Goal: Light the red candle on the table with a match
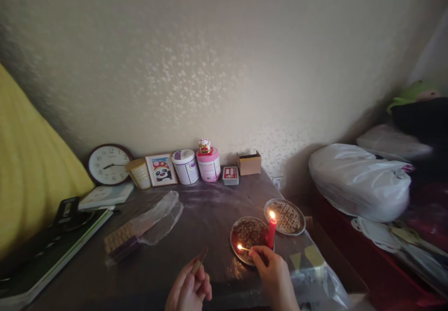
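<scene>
A short red candle (271, 234) burns upright at the right edge of a round metal dish (248, 237) on the dark table. My right hand (271, 269) pinches a lit match (244, 248) whose flame hovers over the dish, left of the candle. My left hand (189, 287) is at the table's front edge and holds a small flat matchbox (200, 259) tilted upward. A second round patterned dish (285, 216) lies just behind the candle.
Along the wall stand a clock (108, 164), a panda picture (161, 169), jars (186, 166), a pink tub (209, 164), a red box (230, 175) and a cardboard box (249, 163). A plastic bag of sticks (145, 229) and books (52, 250) lie left. White bags (360, 180) pile at right.
</scene>
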`<state>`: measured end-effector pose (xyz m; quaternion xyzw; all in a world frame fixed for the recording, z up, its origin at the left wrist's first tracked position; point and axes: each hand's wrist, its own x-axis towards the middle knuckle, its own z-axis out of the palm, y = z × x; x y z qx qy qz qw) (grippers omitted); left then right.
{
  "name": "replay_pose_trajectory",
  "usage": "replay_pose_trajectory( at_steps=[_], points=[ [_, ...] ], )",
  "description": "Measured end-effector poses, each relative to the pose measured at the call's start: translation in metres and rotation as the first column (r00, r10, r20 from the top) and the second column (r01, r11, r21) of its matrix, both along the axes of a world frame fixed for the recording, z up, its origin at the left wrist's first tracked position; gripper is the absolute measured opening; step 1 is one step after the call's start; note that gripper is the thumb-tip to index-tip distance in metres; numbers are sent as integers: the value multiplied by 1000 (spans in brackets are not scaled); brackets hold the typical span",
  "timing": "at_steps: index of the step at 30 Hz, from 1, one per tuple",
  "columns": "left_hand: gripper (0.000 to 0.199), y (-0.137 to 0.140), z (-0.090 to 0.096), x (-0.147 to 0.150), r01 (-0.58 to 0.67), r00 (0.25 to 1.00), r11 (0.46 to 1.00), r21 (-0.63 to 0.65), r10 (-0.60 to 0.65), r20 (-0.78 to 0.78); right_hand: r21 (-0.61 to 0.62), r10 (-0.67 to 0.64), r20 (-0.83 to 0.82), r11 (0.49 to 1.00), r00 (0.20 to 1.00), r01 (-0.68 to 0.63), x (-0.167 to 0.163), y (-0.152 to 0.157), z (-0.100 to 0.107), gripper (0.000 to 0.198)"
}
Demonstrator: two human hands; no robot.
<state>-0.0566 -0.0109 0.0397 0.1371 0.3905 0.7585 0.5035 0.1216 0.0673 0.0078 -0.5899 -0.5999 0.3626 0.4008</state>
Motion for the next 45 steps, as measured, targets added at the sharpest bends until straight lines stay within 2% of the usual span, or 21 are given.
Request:
replay_pose_trajectory(
  at_steps=[13, 45],
  points=[
    [42, -2, 3, -4, -4, 1000, 1000, 12, 4, 13, -12, -15, 116, 1000, 993, 17, -7, 4, -4, 25],
    [39, -2, -2, -6, 11, 1000, 999, 46, -11, 11, -10, -5, 87, 1000, 996, 5, -6, 6, -4, 28]
  ],
)
